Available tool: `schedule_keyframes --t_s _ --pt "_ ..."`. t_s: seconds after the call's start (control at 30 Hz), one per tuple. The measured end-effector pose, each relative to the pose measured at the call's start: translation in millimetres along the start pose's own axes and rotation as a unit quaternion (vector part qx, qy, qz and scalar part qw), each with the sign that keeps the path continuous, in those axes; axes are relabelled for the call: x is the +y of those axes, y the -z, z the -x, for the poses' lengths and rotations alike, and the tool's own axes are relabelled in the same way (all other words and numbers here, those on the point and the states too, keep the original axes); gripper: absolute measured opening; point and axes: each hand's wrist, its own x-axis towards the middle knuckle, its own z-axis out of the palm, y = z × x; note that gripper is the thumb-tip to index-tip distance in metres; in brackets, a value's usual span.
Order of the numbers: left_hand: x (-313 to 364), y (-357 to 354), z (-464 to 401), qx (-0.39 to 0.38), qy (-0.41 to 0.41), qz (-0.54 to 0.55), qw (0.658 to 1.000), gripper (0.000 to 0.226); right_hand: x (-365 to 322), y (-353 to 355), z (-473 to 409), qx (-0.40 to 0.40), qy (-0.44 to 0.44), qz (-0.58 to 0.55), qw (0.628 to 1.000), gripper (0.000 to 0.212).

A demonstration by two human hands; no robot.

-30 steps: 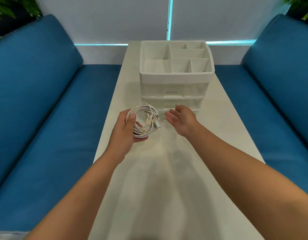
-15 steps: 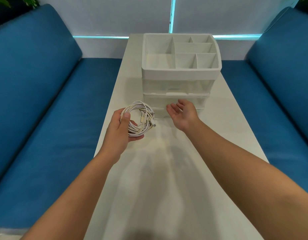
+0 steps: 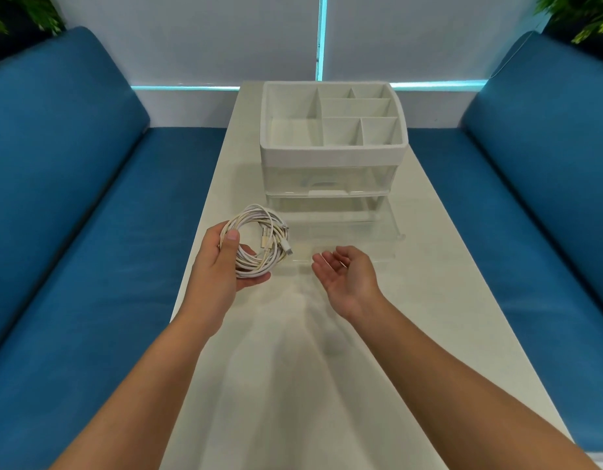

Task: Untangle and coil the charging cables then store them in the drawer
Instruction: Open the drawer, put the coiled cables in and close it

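One open drawer (image 3: 344, 239) between coiled cables (image 3: 259, 242) and table (image 3: 446, 266) edge.

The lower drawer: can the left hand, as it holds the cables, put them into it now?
Probably yes. The lower drawer stands pulled out and open on top, just right of the left hand holding the cables. The right hand lies before it, not over it.
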Motion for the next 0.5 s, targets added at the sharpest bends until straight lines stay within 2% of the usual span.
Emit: schedule_keyframes --t_s 0.37,0.43,0.5 --pt "1.7 -5.9 -1.4 -0.016 -0.002 0.001 1.000 0.026 10.6 15.4 20.1 0.016 -0.001 0.045 0.999 0.007" --pt "4.0 -8.6 -4.4 -0.023 -0.001 0.002 1.000 0.025 8.6 14.0 31.5 0.011 0.000 0.100 0.995 0.007" --pt "10.2 -13.8 -9.4 -0.033 -0.005 -0.005 0.999 0.025 -0.9 9.9 42.7 0.003 0.065 0.221 0.973 0.007"
